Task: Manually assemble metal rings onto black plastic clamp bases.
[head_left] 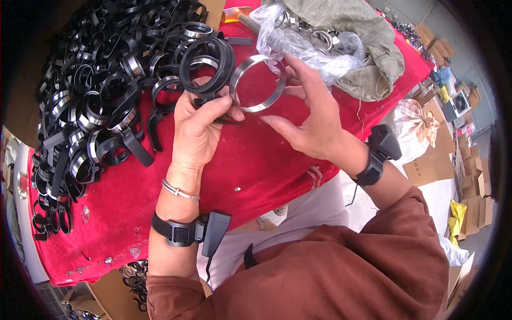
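My left hand (198, 120) is closed on a black ring-shaped clamp (229, 66), gripping its lower edge between thumb and fingers. Right beside it is a shiny metal ring (273, 97), its lower left side against my left fingertips. My right hand (314, 109) curves round the far side of the metal ring with thumb and forefinger spread wide. The thumb tip sits below the ring, apart from it; whether the other fingers touch its right side is hard to make out.
A big heap of black clamps with metal bands (101, 96) covers the left of the red cloth (250, 176). At the back, a clear plastic bag (344, 58) with metal rings lies on a grey-green cloth sack (381, 64). Cardboard boxes (472, 197) stand on the right-hand floor.
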`<state>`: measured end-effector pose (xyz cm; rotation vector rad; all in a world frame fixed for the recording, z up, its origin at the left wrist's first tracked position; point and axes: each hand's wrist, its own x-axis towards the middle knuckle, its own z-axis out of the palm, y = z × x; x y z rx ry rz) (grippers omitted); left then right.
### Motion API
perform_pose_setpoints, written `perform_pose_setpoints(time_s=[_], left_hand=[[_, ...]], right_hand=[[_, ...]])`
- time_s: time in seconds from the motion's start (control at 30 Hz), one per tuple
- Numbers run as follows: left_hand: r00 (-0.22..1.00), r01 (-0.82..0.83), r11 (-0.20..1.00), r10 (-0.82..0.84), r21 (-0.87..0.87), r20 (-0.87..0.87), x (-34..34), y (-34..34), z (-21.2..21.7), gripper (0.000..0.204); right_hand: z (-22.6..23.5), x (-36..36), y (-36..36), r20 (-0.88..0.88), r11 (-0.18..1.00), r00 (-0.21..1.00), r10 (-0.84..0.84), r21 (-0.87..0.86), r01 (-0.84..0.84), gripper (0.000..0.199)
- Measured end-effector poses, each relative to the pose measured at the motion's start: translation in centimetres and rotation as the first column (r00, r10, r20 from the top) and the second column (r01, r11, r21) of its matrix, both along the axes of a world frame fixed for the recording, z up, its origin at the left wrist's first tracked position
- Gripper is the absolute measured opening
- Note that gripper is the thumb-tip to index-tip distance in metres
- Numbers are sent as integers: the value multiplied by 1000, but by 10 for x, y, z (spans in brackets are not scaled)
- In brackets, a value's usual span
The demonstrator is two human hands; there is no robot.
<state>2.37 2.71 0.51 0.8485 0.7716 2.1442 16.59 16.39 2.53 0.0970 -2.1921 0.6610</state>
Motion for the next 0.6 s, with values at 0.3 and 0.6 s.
perform_pose_setpoints(time_s=[0.3,0.6], left_hand=[[999,4,998,-6,-70,-38,-1,0,-4,25],[995,50,981,-66,-188,-81,2,0,-2,29]], right_hand=[[23,17,5,193,840,949,-250,531,113,80],[18,2,9,62,803,998,9,595,-44,64]])
